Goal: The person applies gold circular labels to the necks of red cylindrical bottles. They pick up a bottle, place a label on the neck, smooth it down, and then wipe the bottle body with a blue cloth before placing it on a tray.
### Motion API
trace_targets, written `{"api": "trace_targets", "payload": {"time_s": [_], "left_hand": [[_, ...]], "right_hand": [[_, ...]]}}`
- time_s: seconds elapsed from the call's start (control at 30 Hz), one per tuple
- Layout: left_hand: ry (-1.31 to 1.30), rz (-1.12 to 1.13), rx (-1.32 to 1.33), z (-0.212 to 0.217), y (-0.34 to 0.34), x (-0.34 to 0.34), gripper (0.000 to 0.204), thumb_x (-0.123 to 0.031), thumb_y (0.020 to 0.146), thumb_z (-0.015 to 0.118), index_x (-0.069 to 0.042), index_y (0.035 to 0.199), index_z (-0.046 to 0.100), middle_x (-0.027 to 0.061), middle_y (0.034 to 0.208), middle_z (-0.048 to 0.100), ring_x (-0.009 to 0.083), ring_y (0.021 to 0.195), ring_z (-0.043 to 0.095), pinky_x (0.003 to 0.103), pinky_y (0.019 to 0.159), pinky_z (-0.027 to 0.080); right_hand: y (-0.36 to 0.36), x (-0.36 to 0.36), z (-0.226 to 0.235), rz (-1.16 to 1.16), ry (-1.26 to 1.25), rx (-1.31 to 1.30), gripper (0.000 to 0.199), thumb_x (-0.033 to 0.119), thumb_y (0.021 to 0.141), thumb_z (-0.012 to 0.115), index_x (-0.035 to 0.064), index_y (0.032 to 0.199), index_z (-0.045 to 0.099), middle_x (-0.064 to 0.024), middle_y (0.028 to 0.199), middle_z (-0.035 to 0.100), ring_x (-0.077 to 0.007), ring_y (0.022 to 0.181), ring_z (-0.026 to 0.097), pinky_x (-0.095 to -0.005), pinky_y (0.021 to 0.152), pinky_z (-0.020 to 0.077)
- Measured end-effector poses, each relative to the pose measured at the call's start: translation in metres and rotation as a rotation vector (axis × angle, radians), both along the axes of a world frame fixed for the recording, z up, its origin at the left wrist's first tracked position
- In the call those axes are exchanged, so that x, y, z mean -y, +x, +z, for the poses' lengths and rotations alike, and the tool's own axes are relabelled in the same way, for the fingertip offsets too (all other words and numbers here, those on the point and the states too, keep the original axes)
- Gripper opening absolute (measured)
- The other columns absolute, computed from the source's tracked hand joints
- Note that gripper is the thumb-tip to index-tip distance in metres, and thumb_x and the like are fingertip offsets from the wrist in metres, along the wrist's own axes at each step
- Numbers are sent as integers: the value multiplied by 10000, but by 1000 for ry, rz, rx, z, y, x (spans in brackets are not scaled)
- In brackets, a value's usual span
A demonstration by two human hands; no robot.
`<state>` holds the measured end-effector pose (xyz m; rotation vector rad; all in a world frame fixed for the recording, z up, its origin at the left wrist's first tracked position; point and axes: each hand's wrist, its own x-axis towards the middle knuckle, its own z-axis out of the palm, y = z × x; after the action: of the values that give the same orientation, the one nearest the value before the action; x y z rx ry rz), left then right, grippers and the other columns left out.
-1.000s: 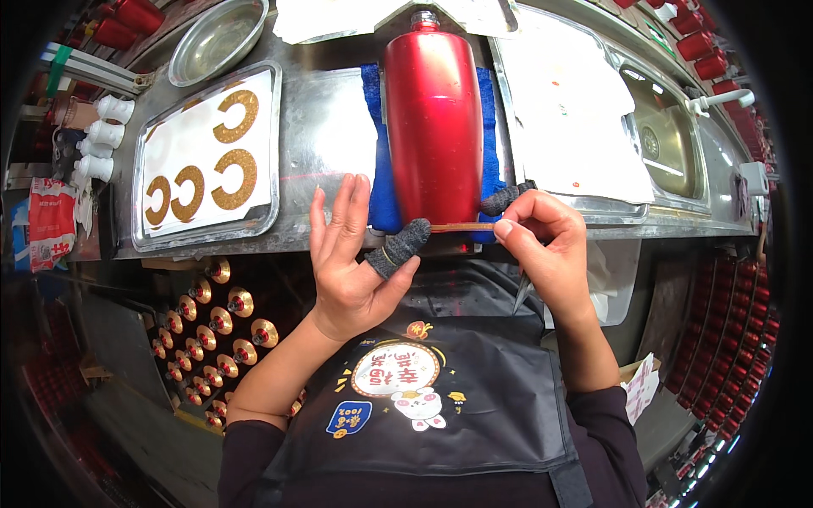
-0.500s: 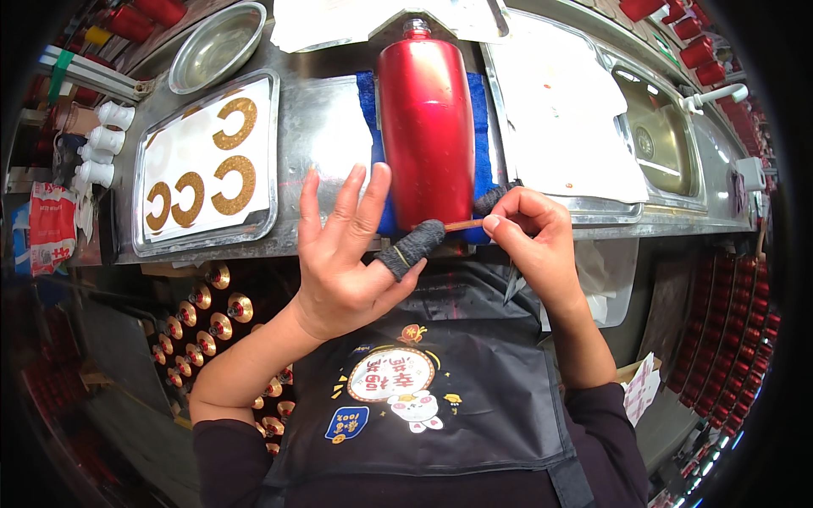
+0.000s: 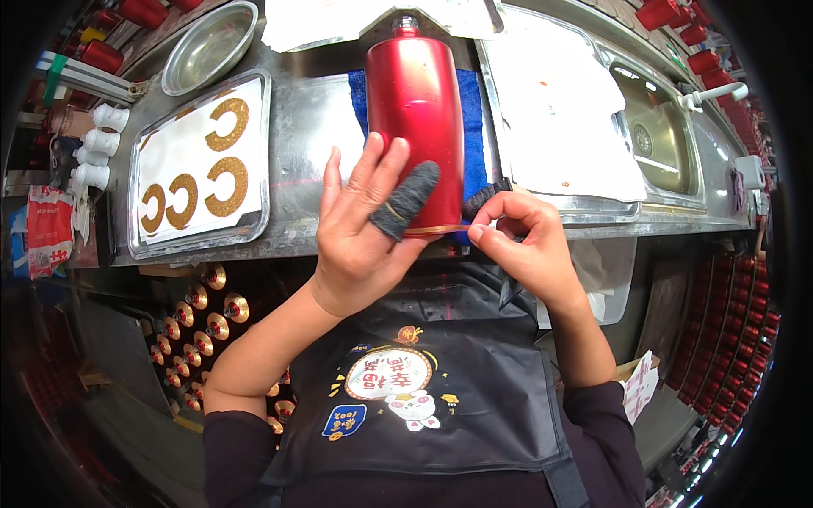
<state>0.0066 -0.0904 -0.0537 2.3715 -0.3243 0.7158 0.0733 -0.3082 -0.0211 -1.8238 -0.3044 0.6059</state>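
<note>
1. Left hand (image 3: 360, 224), fingers spread, lies over the red bottle (image 3: 415, 102), partly hiding its base.
2. Right hand (image 3: 527, 250) pinches a thin gold strip (image 3: 436, 229) along that base; its gripped end is covered.
3. Bottle lies on blue cloth (image 3: 472, 127) on the desk (image 3: 309, 118).
4. Black apron (image 3: 483, 406) carries printed characters.

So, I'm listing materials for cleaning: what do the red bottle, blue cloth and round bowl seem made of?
Bottle: perhaps glass, coated satiny red; its bare neck looks see-through. Cloth: likely towelling, matt and fuzzy. Bowl: apparently stainless steel, smooth, with silvery reflections.
</note>
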Motion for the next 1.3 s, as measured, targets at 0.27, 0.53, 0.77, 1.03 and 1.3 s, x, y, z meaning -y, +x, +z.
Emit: {"api": "trace_targets", "payload": {"time_s": [0.27,0.53,0.77,1.03,1.3], "left_hand": [[-18,-14,-148,-23,-46,-21,451,-168,735,871,-18,1141,747,262,1511,481,466,1381,476,674,1141,235],[74,-30,-97,-20,-40,-20,450,-107,708,863,-150,1146,769,267,1508,483,453,1316,548,675,1140,244],[220,-67,13,4,-23,-14,379,-139,691,811,-173,1067,772,253,1491,505,443,1305,561,700,1122,251],[292,-41,55,14,5,11,387,-224,680,841,-182,1061,790,164,1423,604,414,1373,511,680,1117,294],[-84,16,-56,-11,-24,-11,596,-214,702,893,-6,1229,707,229,1487,523,428,1383,492,658,1135,271]], "right_hand": [[-2,6,38,58,-46,166,104,61,810,743,9,786,656,32,795,525,-9,632,464,-195,566,324],[7,12,14,-9,-27,90,94,45,847,721,8,800,648,31,802,554,-10,654,486,-192,578,346],[8,12,7,10,-37,75,92,41,861,725,14,811,652,43,813,545,-3,670,468,-185,582,341],[7,7,-8,42,-85,126,99,63,848,745,13,819,664,47,811,539,-11,673,478,-192,591,359],[10,6,20,103,-27,-37,97,86,809,758,27,799,682,63,718,499,-9,634,450,-199,577,332]]}}
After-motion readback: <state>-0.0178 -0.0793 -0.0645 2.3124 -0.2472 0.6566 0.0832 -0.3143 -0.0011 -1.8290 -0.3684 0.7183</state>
